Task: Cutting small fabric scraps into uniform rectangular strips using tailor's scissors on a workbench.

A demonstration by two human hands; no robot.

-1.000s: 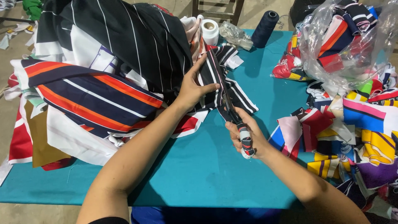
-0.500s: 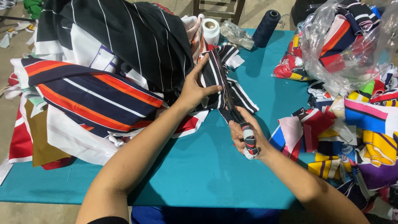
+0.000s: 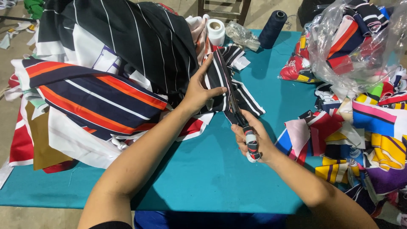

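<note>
Scissors [image 3: 234, 106] have advanced along the striped cloth [image 3: 220, 76] edge, right hand [image 3: 250, 138] gripping, left hand [image 3: 199, 91] pinning cloth.

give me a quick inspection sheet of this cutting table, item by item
surface: teal table, bare only near the front edge
job's things: scissors with wrapped handles cutting along a black and white striped fabric piece
clutter: big striped fabric heap at left; colourful offcuts at right; clear plastic bag of scraps; dark thread cone; white tape roll
grips: left hand presses the striped piece flat; right hand closed on the scissors handles
cables: nothing seen
surroundings: concrete floor; wooden chair legs behind the table
</note>
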